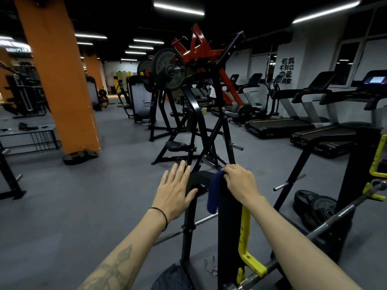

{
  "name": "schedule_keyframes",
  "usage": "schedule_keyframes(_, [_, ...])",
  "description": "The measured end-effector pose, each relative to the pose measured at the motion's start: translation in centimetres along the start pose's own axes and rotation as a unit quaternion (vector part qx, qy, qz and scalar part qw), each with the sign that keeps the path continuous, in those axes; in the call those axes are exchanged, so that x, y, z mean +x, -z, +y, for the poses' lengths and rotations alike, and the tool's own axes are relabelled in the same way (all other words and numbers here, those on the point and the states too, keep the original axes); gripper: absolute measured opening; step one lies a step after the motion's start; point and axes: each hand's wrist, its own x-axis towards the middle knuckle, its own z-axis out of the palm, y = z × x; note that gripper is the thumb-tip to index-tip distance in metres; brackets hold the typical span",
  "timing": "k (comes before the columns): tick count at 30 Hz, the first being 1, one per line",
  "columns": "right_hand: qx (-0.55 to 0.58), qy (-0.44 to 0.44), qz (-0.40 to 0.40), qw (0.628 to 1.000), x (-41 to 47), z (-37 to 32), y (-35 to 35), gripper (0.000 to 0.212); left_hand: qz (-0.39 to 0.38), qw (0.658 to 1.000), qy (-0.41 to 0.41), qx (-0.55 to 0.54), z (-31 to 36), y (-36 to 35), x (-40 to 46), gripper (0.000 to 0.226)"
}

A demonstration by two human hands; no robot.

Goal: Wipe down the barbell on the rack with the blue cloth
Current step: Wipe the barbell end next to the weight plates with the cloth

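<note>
Blue cloth [214,190] on rack [229,222] top edge

Left hand [175,190] flat, fingers spread; right hand [240,181] curled, gripping.

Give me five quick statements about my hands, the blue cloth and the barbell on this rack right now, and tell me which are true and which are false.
1. The right hand grips the blue cloth at the top of the black rack upright. True.
2. The left hand holds the cloth too. False: it is spread open beside the cloth, holding nothing.
3. The cloth is pressed against the barbell. False: it hangs at the upright's top, well above the bar.
4. The barbell rests in yellow hooks on the rack. True.
5. The weight plates to the right are loaded on the barbell. False: they lie on the floor behind it.
</note>
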Motion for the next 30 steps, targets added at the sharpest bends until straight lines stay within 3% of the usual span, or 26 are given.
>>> schedule_keyframes(3, [0.065, -0.026, 0.038, 0.997, -0.1, -0.4, 0.7, 0.025, 0.005, 1.000, 0.013, -0.007, -0.9, 0.5, -0.5, 0.090])
schedule_keyframes(9, [0.082, 0.043, 0.059, 0.994, -1.4, -2.9, 0.4, 0.023, 0.001, 0.999, 0.034, 0.006, -3.2, 1.4, -3.0, 0.087])
schedule_keyframes(15, [0.173, 0.014, 0.012, 0.985, -2.6, -7.6, -0.6, 0.023, -0.015, 0.997, 0.075, 0.015, -6.5, 1.6, -7.9, 0.090])
schedule_keyframes(21, [0.299, -0.047, -0.045, 0.952, -3.5, -12.8, -3.1, 0.020, -0.030, 0.991, 0.130, 0.022, -10.3, 1.8, -13.6, 0.098])
schedule_keyframes(30, [0.405, -0.025, -0.193, 0.893, -9.5, -18.7, -9.9, 0.024, -0.079, 0.975, 0.206, 0.009, -13.8, -0.2, -23.3, 0.108])
